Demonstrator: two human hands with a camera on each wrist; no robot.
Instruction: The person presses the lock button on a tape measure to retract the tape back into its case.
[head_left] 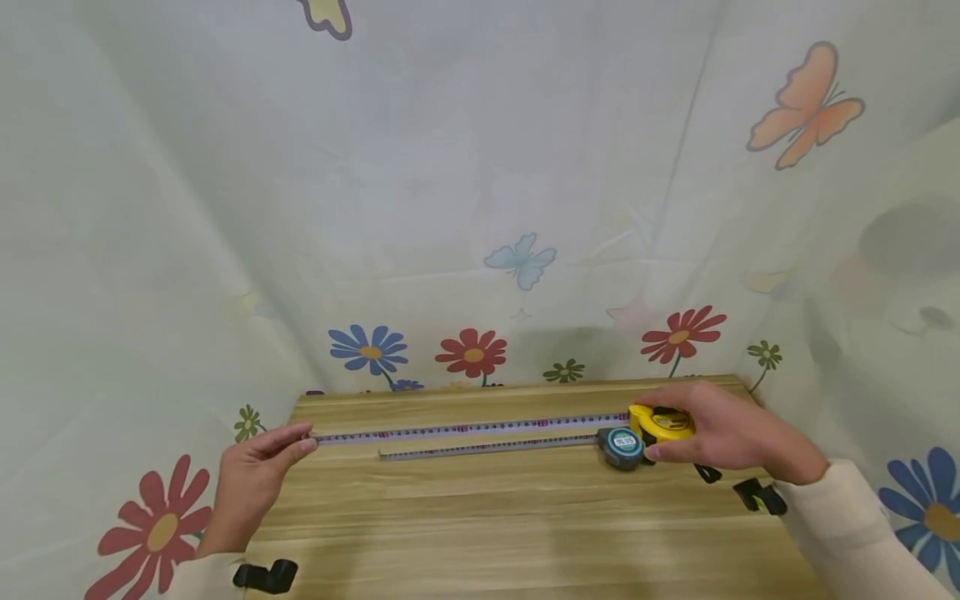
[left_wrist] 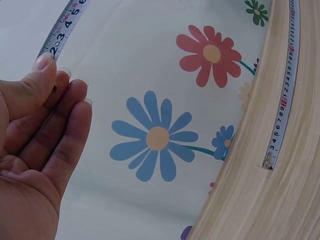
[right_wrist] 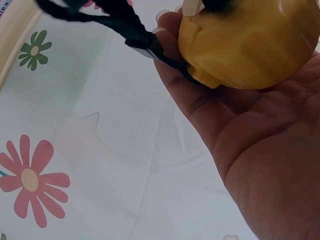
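Observation:
My left hand (head_left: 253, 475) pinches the hooked end of a long steel tape blade (head_left: 502, 428) between thumb and fingers. At the other end, my right hand (head_left: 731, 429) grips the yellow tape measure (head_left: 678, 427) that the blade comes out of. The blade stretches almost straight between the two hands. Just in front of it lies a second, dark grey-blue tape measure (head_left: 622, 448) with a round label, its shorter blade (head_left: 487, 450) pulled out along the table. In the right wrist view, the yellow case (right_wrist: 250, 45) sits against the palm, and a black strap (right_wrist: 145, 42) hangs from it.
Both tapes are over a wood-grain table (head_left: 465, 533). A pale curtain (head_left: 450, 167) printed with flowers and butterflies surrounds its back and sides. Black bands with mounts (head_left: 266, 576) are on both wrists.

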